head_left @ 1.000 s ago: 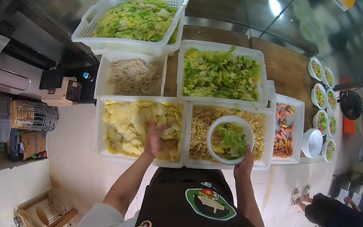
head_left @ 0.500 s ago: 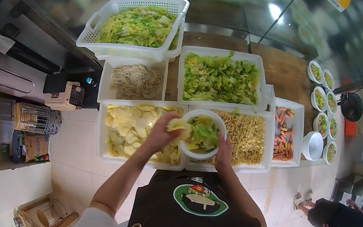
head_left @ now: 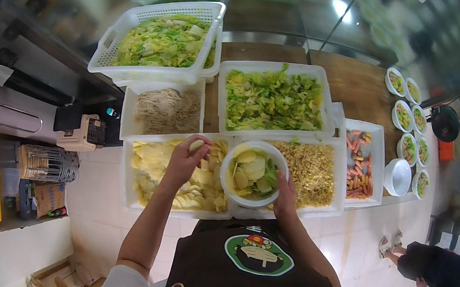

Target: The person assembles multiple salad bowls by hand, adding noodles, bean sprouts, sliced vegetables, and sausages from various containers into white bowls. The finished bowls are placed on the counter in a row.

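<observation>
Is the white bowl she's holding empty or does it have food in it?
It has food: the white bowl holds pale yellow slices and green leaves.

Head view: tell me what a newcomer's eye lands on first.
The white bowl of greens and pale slices, held by the right hand at the centre. Left of it, the left hand picks slices over the tub of yellow slices. Behind sit a tub of chopped greens and a basket of cabbage.

A food-stall kitchen: tubs of cut vegetables (head_left: 273, 97) and filled bowls (head_left: 408, 148)
</observation>
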Available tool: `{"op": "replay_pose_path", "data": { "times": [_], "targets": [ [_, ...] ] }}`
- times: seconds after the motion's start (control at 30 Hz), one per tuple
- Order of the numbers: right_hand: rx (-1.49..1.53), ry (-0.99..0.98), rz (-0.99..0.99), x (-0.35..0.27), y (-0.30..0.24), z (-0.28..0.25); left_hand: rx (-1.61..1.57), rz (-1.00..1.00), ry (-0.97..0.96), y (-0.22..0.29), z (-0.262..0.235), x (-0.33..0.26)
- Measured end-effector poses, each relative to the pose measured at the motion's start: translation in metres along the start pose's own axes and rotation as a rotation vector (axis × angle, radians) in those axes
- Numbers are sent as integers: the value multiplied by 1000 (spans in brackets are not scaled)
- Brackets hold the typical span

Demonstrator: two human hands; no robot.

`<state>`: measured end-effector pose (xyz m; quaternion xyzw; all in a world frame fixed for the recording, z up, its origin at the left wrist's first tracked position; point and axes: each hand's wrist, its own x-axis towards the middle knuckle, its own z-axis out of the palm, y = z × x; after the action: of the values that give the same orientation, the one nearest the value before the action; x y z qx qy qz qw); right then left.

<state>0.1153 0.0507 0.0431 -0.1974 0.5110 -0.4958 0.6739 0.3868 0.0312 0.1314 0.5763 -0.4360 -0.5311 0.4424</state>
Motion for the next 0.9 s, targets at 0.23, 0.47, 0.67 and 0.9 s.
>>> {"op": "replay_pose_path", "data": {
  "times": [0.23,0.47,0.67,0.9],
  "targets": [
    [-69,28,87,1,24,-16,778,144,-133,-88,-53,14],
    [56,18,4,-9,0,13,499,311,-99,-12,-18,60],
    [-164,-68,-135,6,1,36,846,779,-219,20,49,22],
    [-184,-48,-68,-5,-7,50,821,473,-303,3,49,19]
  ]
}}
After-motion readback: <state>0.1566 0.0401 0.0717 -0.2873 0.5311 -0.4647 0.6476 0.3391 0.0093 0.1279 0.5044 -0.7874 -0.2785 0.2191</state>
